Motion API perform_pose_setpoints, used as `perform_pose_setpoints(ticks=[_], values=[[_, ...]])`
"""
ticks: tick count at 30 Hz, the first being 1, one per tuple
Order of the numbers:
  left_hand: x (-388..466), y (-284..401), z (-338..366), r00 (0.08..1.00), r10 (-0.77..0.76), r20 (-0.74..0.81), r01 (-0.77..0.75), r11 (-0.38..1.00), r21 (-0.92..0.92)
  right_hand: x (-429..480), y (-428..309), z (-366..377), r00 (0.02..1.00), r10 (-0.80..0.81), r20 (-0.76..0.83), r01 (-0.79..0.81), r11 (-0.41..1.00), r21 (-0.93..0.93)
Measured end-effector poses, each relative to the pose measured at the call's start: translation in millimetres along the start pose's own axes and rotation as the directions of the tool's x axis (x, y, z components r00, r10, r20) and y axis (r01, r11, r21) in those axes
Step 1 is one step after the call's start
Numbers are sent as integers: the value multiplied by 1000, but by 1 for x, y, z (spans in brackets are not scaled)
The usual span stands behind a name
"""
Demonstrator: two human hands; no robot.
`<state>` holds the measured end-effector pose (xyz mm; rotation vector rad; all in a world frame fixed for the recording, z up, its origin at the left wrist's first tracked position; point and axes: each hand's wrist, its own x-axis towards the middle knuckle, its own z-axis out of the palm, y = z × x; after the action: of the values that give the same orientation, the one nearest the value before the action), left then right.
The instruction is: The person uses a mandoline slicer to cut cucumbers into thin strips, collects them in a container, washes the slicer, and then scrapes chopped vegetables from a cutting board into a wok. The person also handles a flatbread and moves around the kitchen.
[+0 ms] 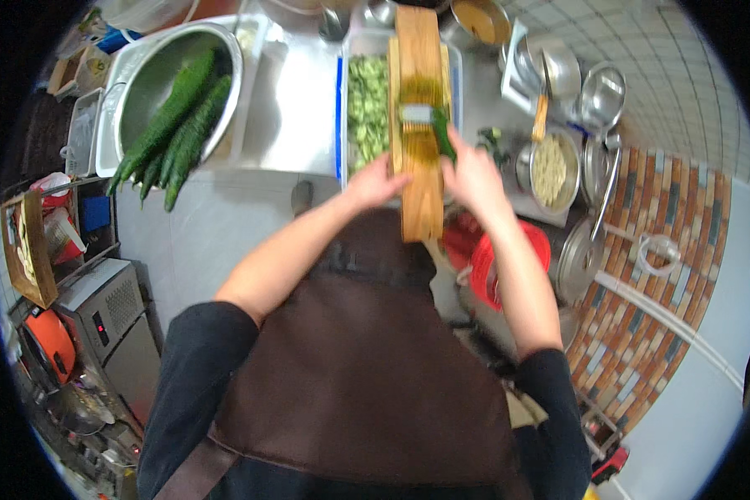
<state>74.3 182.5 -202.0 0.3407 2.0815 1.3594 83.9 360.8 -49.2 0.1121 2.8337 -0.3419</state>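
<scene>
A long wooden board slicer (420, 200) with a metal blade plate lies lengthwise over a clear plastic tub (344, 94). Sliced cucumber (367, 106) fills the part of the tub that shows left of the board. My left hand (375, 181) is at the board's left edge, thumb over it, its fingers partly hidden. In my right hand (472, 172) is a piece of cucumber (442, 132), held at the board's right edge beside the blade. Several whole cucumbers (181, 125) rest in a large steel bowl (237, 81) on the left, their ends over its rim.
On the right are a steel bowl of pale pieces (549, 172), a knife with a wooden handle (540, 115), dark green scraps (492, 144) and pot lids (580, 262). A red bucket (525, 250) stands below the steel counter (294, 112). More bowls line the back.
</scene>
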Motion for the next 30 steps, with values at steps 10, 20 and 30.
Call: perform_pose_setpoints(ticks=[10,20,30], values=[[-1,-4,3,993,-100,56,98,994,39,4,-1,-1,992,114,57,-114,993,6],[1,-5,3,993,-88,81,96,990,-100,28,11,-6,998,58,-34,-58,998,-10],[-5,1,0,983,-143,119,152,986,-74,-65,5,-1,981,168,93,-152,975,-160]])
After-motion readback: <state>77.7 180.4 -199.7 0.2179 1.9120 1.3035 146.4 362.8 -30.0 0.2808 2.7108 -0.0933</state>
